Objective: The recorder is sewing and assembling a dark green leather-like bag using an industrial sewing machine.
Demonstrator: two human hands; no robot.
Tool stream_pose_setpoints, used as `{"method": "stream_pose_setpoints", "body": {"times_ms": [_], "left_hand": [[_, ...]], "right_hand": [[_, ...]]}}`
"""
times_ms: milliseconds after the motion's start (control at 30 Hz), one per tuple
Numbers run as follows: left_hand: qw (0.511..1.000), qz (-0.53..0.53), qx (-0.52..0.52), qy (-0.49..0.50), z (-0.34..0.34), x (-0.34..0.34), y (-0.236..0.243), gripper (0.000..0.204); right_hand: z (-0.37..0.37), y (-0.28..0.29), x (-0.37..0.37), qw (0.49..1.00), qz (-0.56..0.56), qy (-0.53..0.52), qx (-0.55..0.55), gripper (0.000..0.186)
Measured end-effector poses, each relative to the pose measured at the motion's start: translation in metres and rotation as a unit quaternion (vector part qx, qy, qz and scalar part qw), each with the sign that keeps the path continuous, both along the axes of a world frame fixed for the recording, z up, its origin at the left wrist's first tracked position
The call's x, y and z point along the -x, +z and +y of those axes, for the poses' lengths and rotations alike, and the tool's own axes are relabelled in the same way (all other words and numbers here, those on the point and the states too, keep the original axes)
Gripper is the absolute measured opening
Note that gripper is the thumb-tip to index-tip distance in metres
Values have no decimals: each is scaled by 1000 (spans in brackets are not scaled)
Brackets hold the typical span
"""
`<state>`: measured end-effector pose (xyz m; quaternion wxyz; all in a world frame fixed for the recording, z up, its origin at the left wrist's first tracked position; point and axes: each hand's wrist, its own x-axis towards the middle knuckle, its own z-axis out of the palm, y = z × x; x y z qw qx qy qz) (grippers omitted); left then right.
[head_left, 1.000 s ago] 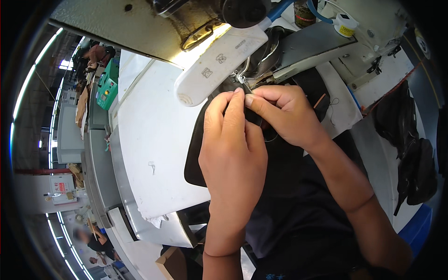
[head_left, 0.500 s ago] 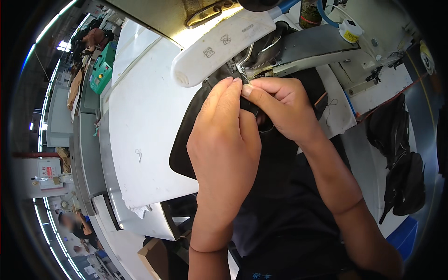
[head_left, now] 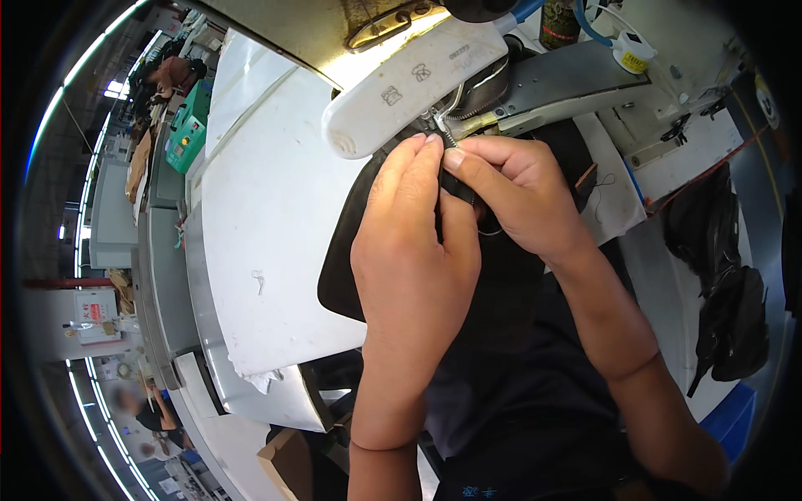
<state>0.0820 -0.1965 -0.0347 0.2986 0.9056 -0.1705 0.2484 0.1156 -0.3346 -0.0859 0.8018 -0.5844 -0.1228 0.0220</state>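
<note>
My left hand (head_left: 415, 250) lies flat on a black piece of fabric (head_left: 351, 267), fingertips pressed close to the needle area of a sewing machine (head_left: 418, 83). My right hand (head_left: 518, 196) pinches the fabric's edge just beside those fingertips, under the machine's white head. The needle and presser foot (head_left: 451, 125) show as small metal parts right above both sets of fingers. Most of the fabric is hidden under my hands and runs down toward my dark clothing.
A white work table (head_left: 259, 217) spreads to the left. A grey metal machine bed (head_left: 576, 79) lies at the upper right with a thread cone and small white bottle. Black bags (head_left: 727, 284) hang at right. A cardboard box (head_left: 288, 455) sits below. Another workstation stands far left.
Both hands and the fabric have stayed together at the needle; the view has shifted slightly, and my fingertips sit a little closer under the white machine head.
</note>
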Motion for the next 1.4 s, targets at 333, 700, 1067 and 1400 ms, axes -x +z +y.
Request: {"method": "stream_pose_setpoints", "body": {"times_ms": [333, 700, 1067, 1400], "left_hand": [[999, -27, 32, 0, 7, -3, -11, 30], [994, 32, 107, 10, 18, -11, -2, 33], [996, -53, -69, -10, 21, -12, 13, 28], [988, -21, -148, 38, 0, 5, 14, 36]], "right_hand": [[16, -8, 3, 997, -7, -76, -22, 42], [23, 17, -15, 955, -37, -222, 195, 73], [14, 0, 2, 987, -66, -124, 81, 26], [12, -1, 7, 993, -4, -70, 98, 17]]}}
